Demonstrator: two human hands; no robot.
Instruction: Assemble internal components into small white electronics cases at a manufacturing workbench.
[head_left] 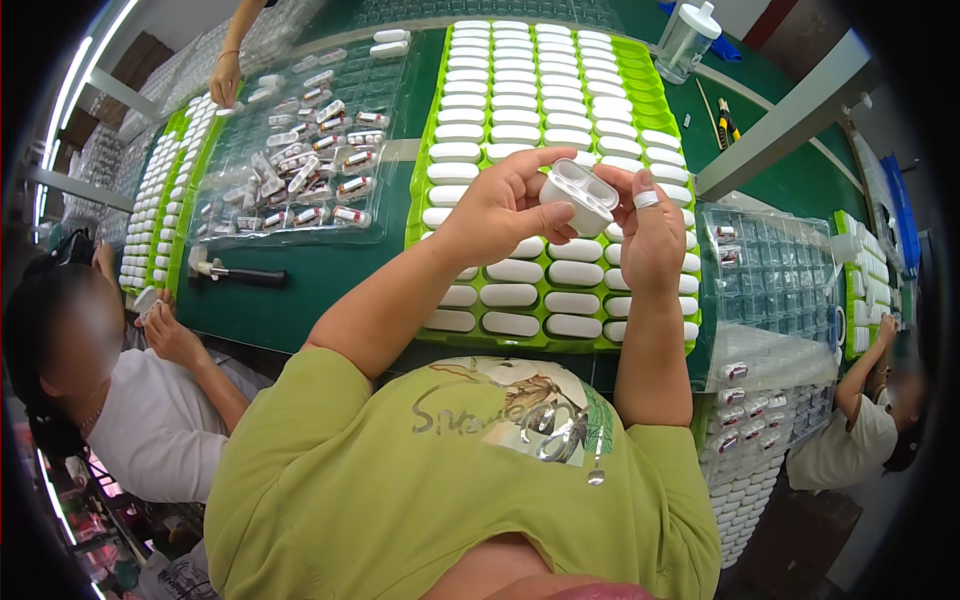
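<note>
A white earbud charging case (582, 192) is held up over a green tray (543, 300), its two rounded wells facing upward. My left hand (508, 208) grips the case from the left, thumb across its front and fingers around the back and underneath. Against the case's right edge, the fingers of my right hand (652, 235) are bent and closed in on it. A white wrap (647, 199) covers part of one right-hand digit. Rows of closed white cases (515, 271) fill the tray below both hands.
To the left, a clear plastic tray (375, 215) holds small parts, near a black-handled hammer (255, 277). Clear blister trays (765, 285) lie at the right beside a grey post (790, 115). Co-workers sit on both sides; another person's hand (225, 80) reaches in at the far left.
</note>
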